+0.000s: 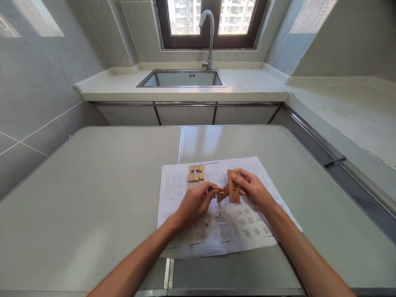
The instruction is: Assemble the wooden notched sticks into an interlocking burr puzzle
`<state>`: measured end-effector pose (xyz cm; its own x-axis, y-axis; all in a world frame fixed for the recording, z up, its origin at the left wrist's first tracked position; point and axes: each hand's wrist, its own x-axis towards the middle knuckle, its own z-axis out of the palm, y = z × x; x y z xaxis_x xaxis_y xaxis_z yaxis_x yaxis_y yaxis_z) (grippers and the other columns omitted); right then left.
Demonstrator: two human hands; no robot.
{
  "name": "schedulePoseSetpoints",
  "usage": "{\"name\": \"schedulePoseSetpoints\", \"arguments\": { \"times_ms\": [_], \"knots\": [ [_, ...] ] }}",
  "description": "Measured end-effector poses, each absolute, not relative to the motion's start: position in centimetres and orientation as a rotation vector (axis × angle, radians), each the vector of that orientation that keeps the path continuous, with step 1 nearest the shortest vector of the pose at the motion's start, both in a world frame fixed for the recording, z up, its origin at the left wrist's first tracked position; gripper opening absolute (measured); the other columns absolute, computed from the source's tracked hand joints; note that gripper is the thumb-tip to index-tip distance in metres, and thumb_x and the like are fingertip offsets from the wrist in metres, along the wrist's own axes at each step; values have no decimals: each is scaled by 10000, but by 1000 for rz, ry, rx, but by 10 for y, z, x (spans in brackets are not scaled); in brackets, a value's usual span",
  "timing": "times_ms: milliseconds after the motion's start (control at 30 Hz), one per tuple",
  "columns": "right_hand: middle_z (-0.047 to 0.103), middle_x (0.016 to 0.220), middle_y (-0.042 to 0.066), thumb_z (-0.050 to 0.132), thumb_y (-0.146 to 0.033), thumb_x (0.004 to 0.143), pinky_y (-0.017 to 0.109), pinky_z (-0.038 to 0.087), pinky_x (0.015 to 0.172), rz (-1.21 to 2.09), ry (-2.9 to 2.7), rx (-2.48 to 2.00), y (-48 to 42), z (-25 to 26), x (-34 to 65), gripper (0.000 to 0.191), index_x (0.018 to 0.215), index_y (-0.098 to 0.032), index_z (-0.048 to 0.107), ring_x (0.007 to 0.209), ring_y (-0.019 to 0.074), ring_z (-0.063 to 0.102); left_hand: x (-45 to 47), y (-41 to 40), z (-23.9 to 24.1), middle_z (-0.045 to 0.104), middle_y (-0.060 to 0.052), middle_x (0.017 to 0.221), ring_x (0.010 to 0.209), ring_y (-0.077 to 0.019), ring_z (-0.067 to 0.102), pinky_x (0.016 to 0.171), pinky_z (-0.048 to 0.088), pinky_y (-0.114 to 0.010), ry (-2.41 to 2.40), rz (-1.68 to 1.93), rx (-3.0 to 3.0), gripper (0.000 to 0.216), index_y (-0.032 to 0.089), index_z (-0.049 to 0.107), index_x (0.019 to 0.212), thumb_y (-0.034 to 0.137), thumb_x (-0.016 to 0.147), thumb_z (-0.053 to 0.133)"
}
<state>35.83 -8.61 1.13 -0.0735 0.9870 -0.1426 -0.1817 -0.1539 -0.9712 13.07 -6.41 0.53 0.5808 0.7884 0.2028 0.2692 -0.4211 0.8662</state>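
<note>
Above a printed paper sheet [198, 243], both hands are at some brown wooden puzzle pieces that touch or cross each other. My right hand [252, 189] is closed on an upright notched wooden puzzle piece [234, 194], thumb on its face. From the other side, my left hand [198, 200] pinches a slimmer wooden puzzle piece [216, 188] whose end meets the crossing pieces. How exactly they interlock is hidden by the fingers. Behind my left hand, several lighter notched wooden pieces [196, 173] lie side by side on the sheet.
The sheet lies on a pale table [123, 185] with a seam down its middle. Beyond the table's far edge is a white counter [247, 84] with a sink [182, 86] and a metal faucet [210, 41] under a window. Another counter [346, 111] runs along the right.
</note>
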Motion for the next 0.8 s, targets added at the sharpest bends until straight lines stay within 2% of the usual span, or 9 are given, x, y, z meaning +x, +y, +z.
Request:
{"name": "schedulePoseSetpoints", "arguments": {
  "times_ms": [300, 500, 633, 700, 800],
  "knots": [
    [460, 604, -80, 802, -548, 868, 255, 302, 565, 1471, -1031, -1165, -85, 8, 360, 403, 1072, -221, 683, 563, 114, 353, 129, -63, 7, 738, -46, 877, 639, -122, 582, 639, 467, -241, 790, 787, 1931, 247, 170, 719, 1072, 306, 1079, 513],
    [672, 821, 4, 801, -555, 863, 290, 447, 675, 1551, -1054, -1207, -83, 1, 357, 410, 1074, -226, 677, 730, 178, 603, 129, -63, 8, 701, -29, 838, 578, -95, 561, 602, 462, -232, 747, 800, 1820, 277, 158, 691, 1034, 343, 1093, 493],
    [727, 917, 51, 743, -585, 910, 328, 493, 749, 1622, -1099, -1188, -85, 2, 355, 418, 1094, -214, 685, 833, 216, 666, 130, -63, 9, 699, -30, 841, 561, -88, 558, 592, 463, -235, 731, 787, 1745, 306, 157, 684, 1060, 390, 1096, 490],
    [724, 916, 54, 746, -580, 909, 297, 471, 691, 1669, -1095, -1172, -85, 3, 355, 411, 1078, -208, 700, 808, 200, 653, 130, -64, 8, 695, -29, 840, 554, -86, 557, 584, 465, -235, 723, 780, 1685, 316, 158, 674, 1089, 425, 1090, 504],
    [689, 832, 29, 772, -560, 890, 236, 330, 530, 1754, -1047, -1152, -85, 1, 357, 409, 1092, -209, 711, 654, 137, 553, 131, -65, 6, 687, -19, 850, 527, -78, 543, 550, 445, -227, 726, 781, 1564, 333, 170, 623, 1159, 478, 1072, 531]
  ]
}}
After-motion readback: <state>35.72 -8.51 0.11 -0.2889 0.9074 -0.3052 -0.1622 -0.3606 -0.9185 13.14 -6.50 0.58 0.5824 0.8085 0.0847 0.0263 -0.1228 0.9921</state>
